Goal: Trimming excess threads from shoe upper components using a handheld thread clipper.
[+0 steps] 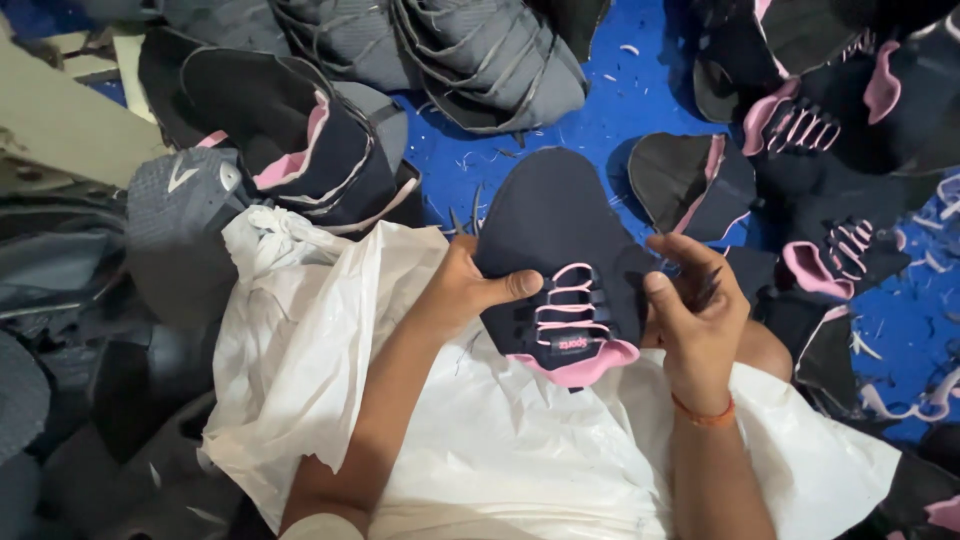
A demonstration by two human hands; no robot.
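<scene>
A dark navy shoe upper (550,235) with pink laces and a pink tongue lies flat over my lap, toe pointing away from me. My left hand (468,290) grips its left edge, thumb pressed on top beside the laces. My right hand (695,310) holds its right edge with the thumb on the fabric; a small dark tool or fabric scrap pokes out between the fingers, too unclear to tell which. An orange thread band circles my right wrist.
A white plastic sheet (330,340) covers my lap. Piles of navy-and-pink uppers (820,130) lie right and at upper left (300,140); grey uppers (470,50) lie at the top. Thread scraps litter the blue floor (620,100).
</scene>
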